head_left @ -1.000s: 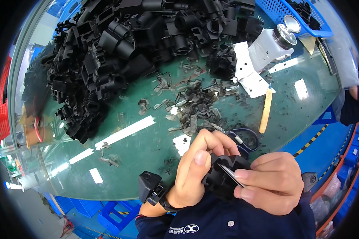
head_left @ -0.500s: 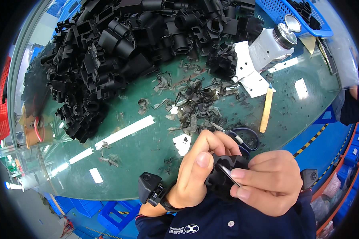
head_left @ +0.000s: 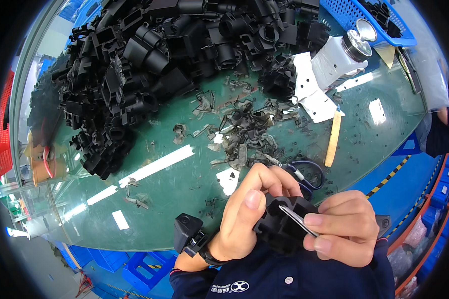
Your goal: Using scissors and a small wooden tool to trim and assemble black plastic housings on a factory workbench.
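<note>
At the near edge of the green table (head_left: 159, 199), before a dark blue shirt (head_left: 264, 274), the left hand (head_left: 239, 214) holds a hollow black part (head_left: 279, 231) between curled fingers and thumb. The right hand (head_left: 349, 226) pinches a slim metal tool (head_left: 298, 220) narrowly between thumb and fingertips, its tip at the part's upper opening. Whether the tip touches the inner wall cannot be told.

Work on this one piece looks under way rather than finished, since part and tool are both in hand. Beyond, a large heap of black parts (head_left: 154, 55) covers the far left of the table; which of them are done and which are left does not show. More dark pieces sit in the blue basket (head_left: 348, 20) at the far right.

Thin dark scraps (head_left: 249, 134) clutter the middle. To their right are a spotted white sheet (head_left: 304, 84), a pale bottle (head_left: 332, 62) with a metal top, and a yellow strip (head_left: 333, 142). A blue-handled tool (head_left: 323, 175) lies just beyond the hands, partly hidden by them. Nothing visible blocks the tool, though the fingers cover much of the part.
</note>
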The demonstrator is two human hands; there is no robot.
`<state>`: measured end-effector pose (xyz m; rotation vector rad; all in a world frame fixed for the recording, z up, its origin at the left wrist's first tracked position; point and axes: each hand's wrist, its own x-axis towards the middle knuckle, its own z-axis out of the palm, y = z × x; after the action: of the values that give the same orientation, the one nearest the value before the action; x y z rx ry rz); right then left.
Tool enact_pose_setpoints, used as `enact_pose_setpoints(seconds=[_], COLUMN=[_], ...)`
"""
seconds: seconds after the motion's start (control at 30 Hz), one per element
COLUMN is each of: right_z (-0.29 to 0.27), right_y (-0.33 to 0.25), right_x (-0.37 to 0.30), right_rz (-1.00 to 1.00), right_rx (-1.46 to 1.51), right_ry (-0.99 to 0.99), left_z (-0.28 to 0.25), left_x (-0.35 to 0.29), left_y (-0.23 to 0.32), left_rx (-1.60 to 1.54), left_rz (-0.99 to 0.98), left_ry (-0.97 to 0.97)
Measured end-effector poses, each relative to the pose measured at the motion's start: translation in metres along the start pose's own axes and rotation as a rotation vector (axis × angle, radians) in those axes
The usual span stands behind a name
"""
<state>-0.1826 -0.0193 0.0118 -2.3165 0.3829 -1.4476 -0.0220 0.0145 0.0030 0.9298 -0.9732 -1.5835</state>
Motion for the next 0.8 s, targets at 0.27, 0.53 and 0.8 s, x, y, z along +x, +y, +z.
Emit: enact_pose_setpoints(seconds=[0.27, 0.53, 0.8], right_z=[-0.003, -0.009, -0.003], right_y=[0.004, 0.006, 0.005], right_x=[0.007, 0.011, 0.007], right_rz=[0.029, -0.007, -0.047], right_rx=[0.083, 0.113, 0.062], right_ry=[-0.082, -0.128, -0.087], left_z=[-0.002, -0.001, -0.001], left_x=[-0.003, -0.003, -0.004], left_y=[-0.003, -0.002, -0.001], left_rx=[-0.066, -0.090, -0.087], left_rz=[-0.010, -0.012, -0.040], left_ry=[-0.030, -0.045, -0.048])
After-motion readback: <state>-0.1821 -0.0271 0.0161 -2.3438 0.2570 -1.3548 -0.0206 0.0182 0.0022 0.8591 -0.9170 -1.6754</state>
